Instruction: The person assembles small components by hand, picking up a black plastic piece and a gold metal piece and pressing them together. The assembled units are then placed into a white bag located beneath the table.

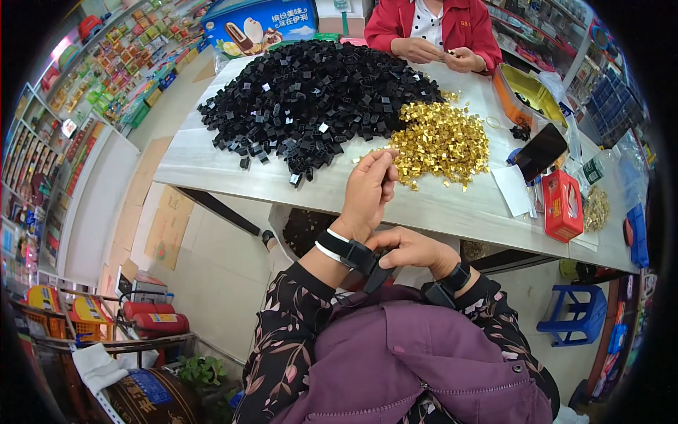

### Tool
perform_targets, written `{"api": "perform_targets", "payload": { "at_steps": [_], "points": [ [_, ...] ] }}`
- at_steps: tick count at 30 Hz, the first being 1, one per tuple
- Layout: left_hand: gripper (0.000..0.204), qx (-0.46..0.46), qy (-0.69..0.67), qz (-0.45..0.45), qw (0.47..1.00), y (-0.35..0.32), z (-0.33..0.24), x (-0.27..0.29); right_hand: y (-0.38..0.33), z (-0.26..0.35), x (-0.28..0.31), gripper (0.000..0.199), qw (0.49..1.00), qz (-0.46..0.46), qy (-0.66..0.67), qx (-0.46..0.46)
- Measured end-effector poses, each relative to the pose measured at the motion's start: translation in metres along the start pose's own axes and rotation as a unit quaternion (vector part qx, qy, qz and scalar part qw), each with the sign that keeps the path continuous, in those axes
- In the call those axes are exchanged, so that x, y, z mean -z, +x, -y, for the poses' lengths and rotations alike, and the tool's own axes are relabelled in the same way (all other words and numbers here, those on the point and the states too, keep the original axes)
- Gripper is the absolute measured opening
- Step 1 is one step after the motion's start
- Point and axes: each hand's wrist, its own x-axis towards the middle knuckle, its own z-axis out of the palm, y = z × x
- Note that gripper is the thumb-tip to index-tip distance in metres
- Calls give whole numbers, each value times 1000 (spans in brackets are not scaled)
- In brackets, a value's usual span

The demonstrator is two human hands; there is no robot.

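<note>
My left hand (pixel 369 189) reaches over the table's near edge with its fingers pinched together at the rim of a pile of small gold metal pieces (pixel 445 141). Whatever sits between those fingertips is too small to make out. Closer to my body, my right hand (pixel 417 251) is bent beside my left wrist, fingers curled in. Something dark shows under its thumb, partly merged with the black wrist device (pixel 359 256) on my left arm. A large heap of small black plastic pieces (pixel 318 99) lies beyond and to the left of the gold ones.
Across the table (pixel 233 173), a person in a red jacket (pixel 470 32) works with both hands. At right stand a yellow-lined tin (pixel 505 88), a phone (pixel 542 152) and a red box (pixel 563 205). A container (pixel 291 230) sits below the table; a blue stool (pixel 575 314) stands right.
</note>
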Motion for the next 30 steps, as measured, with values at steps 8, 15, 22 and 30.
{"api": "perform_targets", "payload": {
  "at_steps": [8, 15, 22, 30],
  "points": [
    [18, -105, 94, -34, 989, 1, -5, 6, 6, 8, -13, 34, 973, 4, -216, 76],
    [17, -153, 130, -2, 980, -10, -17, 2, 4, 19, -24, 34, 961, -39, -244, 123],
    [26, -131, -195, 136, 962, -49, -66, -15, -2, 22, -25, 33, 963, -57, -187, 185],
    [34, -133, -348, 353, 858, -74, -101, -16, 6, 19, -28, 28, 972, -22, -201, 121]
  ]
}}
